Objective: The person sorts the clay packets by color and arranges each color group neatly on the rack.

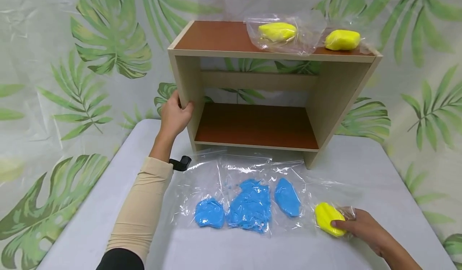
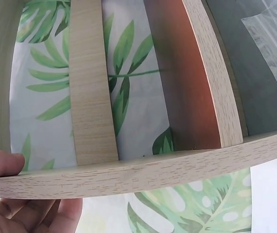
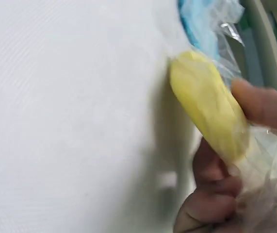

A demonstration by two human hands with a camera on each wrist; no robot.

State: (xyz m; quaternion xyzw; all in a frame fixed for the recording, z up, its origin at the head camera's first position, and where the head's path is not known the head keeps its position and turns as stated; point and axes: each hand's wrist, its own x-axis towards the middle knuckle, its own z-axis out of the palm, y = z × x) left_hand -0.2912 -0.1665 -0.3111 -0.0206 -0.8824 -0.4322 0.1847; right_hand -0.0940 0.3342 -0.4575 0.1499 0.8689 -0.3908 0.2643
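Note:
My left hand (image 1: pixel 175 114) grips the left side panel of a small wooden shelf (image 1: pixel 252 137), thumb on the inner side and fingers outside; the left wrist view shows the panel edge (image 2: pixel 143 177) between them. At the right front, my right hand (image 1: pixel 366 230) pinches a clear bag with a yellow clay lump (image 1: pixel 326 218) inside. Close up in the right wrist view, the yellow lump (image 3: pixel 208 104) lies between thumb and fingers. Left of it, several clear zip bags hold blue clay: a round lump (image 1: pixel 209 213), a wide flattened piece (image 1: pixel 251 206) and an oval one (image 1: pixel 286 197).
Two bagged yellow lumps, one (image 1: pixel 277 31) near the middle and another (image 1: pixel 342 40) at the right, lie on the shelf's brown top. The shelf stands toward the back of a white table (image 1: pixel 274 254). A leaf-patterned sheet (image 1: pixel 90 101) hangs behind.

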